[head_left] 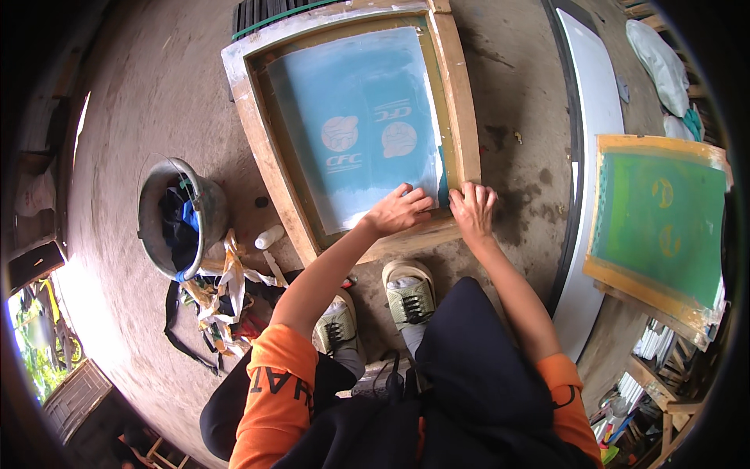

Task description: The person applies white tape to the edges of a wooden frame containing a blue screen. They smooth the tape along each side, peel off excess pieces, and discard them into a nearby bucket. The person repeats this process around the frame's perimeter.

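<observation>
A wooden screen-printing frame (466, 102) lies in front of my feet, tilted slightly to the left. Its light-blue mesh (351, 86) carries pale round designs and lettering. My left hand (402, 209) is at the mesh's near right corner, fingers bent and pressed together; whatever lies under the fingertips is hidden. Just to its right, my right hand (473, 207) curls its fingers over the frame's near right corner. A darker teal strip (444, 176) runs along the inner right edge, between the two hands.
On the left stands a grey bucket (211, 215) with dark and blue cloths, beside a white bottle (269, 237) and crumpled scraps (230, 293). At right are a long white board (590, 70) and a green screen (660, 227). Dark slats (262, 14) lie beyond the frame.
</observation>
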A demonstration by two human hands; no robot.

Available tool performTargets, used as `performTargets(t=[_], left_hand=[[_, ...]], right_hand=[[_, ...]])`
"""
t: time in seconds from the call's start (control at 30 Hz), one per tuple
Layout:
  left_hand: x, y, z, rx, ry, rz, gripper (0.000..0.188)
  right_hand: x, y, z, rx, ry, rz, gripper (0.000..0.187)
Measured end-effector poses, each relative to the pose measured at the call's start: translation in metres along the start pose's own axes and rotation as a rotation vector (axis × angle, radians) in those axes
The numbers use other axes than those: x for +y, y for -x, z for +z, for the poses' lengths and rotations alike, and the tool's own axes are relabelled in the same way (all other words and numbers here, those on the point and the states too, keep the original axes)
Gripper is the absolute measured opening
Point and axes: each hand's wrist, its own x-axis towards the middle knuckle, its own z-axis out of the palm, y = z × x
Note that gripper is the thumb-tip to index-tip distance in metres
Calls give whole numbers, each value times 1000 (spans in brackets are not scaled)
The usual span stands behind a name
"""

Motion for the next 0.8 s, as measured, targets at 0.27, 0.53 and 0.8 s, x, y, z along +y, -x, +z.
performTargets(t=[0.27, 0.53, 0.8], left_hand=[[17, -3, 3, 128, 18, -155, 11], [32, 56, -66, 45, 170, -93, 21], [16, 207, -210, -57, 31, -419, 10]], right_hand=[[0, 1, -6, 115, -134, 25, 19], [12, 69, -62, -487, -352, 298, 25], [32, 54, -89, -343, -176, 194, 27]])
